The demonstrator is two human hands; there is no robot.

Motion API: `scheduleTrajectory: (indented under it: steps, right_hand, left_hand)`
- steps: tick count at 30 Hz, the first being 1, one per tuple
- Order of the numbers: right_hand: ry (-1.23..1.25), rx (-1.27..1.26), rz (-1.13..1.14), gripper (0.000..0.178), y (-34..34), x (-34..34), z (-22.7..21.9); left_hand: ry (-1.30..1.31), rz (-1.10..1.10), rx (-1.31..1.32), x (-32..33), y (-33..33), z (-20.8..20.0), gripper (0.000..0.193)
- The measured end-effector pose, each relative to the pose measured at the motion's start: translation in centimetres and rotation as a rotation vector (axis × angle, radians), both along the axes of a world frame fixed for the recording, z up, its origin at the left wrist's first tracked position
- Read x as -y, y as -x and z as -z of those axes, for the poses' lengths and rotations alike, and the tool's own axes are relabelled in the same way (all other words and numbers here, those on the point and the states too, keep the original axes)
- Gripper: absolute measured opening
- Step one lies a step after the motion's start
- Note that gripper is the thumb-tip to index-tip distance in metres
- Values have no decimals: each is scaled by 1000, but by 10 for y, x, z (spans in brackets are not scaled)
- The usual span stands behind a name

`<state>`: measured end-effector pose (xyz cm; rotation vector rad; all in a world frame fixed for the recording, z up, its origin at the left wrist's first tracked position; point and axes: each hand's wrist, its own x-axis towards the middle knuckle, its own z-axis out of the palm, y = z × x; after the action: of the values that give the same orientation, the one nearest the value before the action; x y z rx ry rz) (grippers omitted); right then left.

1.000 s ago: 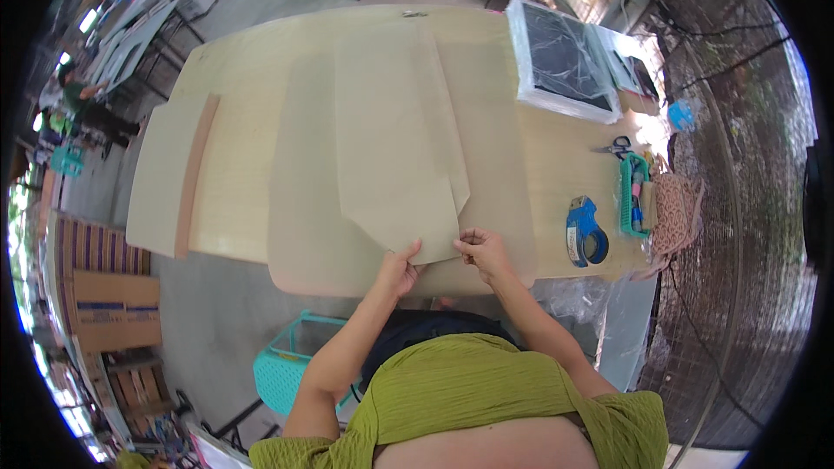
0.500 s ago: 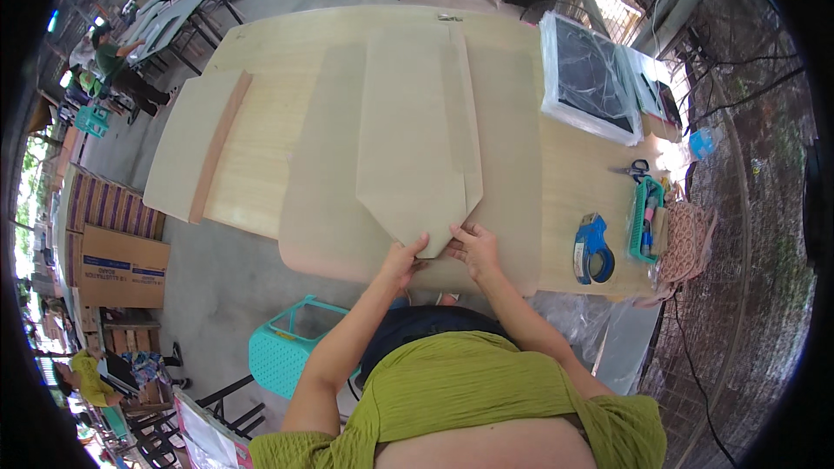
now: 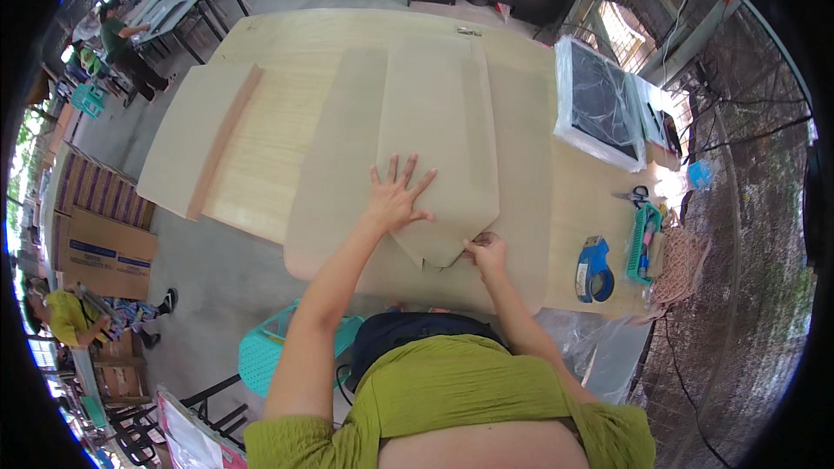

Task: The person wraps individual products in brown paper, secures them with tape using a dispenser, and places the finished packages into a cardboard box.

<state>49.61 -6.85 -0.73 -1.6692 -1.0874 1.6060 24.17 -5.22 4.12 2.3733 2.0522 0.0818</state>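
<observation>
A long folded brown paper piece (image 3: 443,113) lies on a larger brown sheet (image 3: 340,148) that covers the middle of the table. Its near end tapers to a blunt tip. My left hand (image 3: 400,201) presses flat on the folded paper, fingers spread and pointing away from me. At the tapered end's right edge, my right hand (image 3: 488,252) pinches the folded paper between thumb and fingers. The fingertips are partly hidden there.
A stack of brown paper (image 3: 195,135) lies at the table's left. To the right are a plastic-wrapped panel (image 3: 599,100), scissors (image 3: 638,194), a blue tape dispenser (image 3: 594,271) and a green basket (image 3: 643,243). A turquoise stool (image 3: 265,352) stands near me. Other people are at the left.
My left hand has left the tip and now lies spread farther up the paper. My right hand has shifted slightly right along the tapered edge. The view has shifted slightly.
</observation>
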Motion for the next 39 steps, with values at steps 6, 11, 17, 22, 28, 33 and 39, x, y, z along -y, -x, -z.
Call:
scheduleTrajectory:
  steps: [6, 11, 17, 22, 28, 33, 39]
  right_hand:
    - [-312, 654, -128, 49, 2, -2, -7]
    - [-861, 877, -397, 89, -14, -42, -54]
    - [-913, 900, -1081, 118, 6, -110, -64]
    - [-952, 872, -1149, 114, 3, -115, -51]
    - [-935, 925, -1088, 119, 17, -103, -56]
    - [-888, 1008, -1039, 124, 70, -92, -55]
    - [-923, 1008, -1010, 124, 68, -93, -44]
  left_hand:
    - [10, 124, 20, -5, -1, 0, 119]
    - [-17, 76, 48, -5, 4, 0, 119]
    - [-36, 107, 71, -10, 5, -5, 117]
    - [-25, 73, 93, -10, 4, 2, 114]
    - [-74, 47, 91, -10, 3, 12, 114]
    - [-88, 87, 65, -13, 9, 16, 115]
    - [-111, 20, 131, -5, 24, 16, 113]
